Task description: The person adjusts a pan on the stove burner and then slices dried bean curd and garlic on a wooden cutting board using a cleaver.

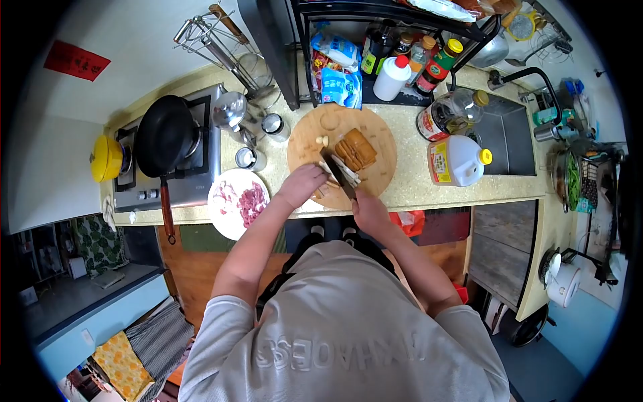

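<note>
My right hand [370, 213] is closed round the handle of a kitchen knife [338, 174], whose broad dark blade slants across a round wooden cutting board [382, 175]. Left of the blade, the fingers of my left hand [305, 184] are bent and pressed on pale sliced food, mostly hidden under them. Pale strips [350, 177] lie along the blade's right side. Just beyond them sits a stack of brown blocks, like dried tofu [357, 149]. Small garlic cloves [323, 141] rest near the knife's tip. Thin brown pieces [323, 192] lie at the board's near edge.
Left of the board, a white plate [231, 232] holds sliced meat [252, 204]. A black frying pan [165, 134] sits on the stove. Jars [274, 126] and a metal pot [231, 112] stand behind the plate. Right are a white jug [457, 161], an oil bottle [439, 122] and the sink [506, 134].
</note>
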### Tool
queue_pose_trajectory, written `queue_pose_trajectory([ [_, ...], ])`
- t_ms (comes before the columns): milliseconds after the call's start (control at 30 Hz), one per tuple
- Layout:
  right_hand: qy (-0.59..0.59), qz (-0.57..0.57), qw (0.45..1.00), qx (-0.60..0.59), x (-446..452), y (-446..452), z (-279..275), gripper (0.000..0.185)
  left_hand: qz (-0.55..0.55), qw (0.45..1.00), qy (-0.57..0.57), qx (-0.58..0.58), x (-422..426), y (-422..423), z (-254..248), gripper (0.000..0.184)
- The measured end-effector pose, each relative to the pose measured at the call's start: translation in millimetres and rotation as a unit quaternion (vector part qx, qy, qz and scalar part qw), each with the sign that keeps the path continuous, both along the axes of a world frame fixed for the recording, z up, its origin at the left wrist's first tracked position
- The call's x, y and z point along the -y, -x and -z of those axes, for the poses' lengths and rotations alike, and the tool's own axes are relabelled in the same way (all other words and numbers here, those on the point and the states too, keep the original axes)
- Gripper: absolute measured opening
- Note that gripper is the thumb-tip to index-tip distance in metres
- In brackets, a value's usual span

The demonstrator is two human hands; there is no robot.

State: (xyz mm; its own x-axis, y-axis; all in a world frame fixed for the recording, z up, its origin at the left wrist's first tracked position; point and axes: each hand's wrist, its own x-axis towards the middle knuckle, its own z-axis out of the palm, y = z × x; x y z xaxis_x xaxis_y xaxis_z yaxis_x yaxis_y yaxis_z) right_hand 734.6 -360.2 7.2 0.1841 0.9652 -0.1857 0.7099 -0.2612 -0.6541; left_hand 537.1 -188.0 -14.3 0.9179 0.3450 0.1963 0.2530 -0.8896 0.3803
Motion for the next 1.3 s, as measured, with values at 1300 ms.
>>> queue_pose_trajectory([
  [1300,0.009,-0.041,0.999,0.026,-4.4,18.5,-11.2,0.02,-0.259,0.952,0.023,0.162,53.2,15.2,16.5,0.017],
])
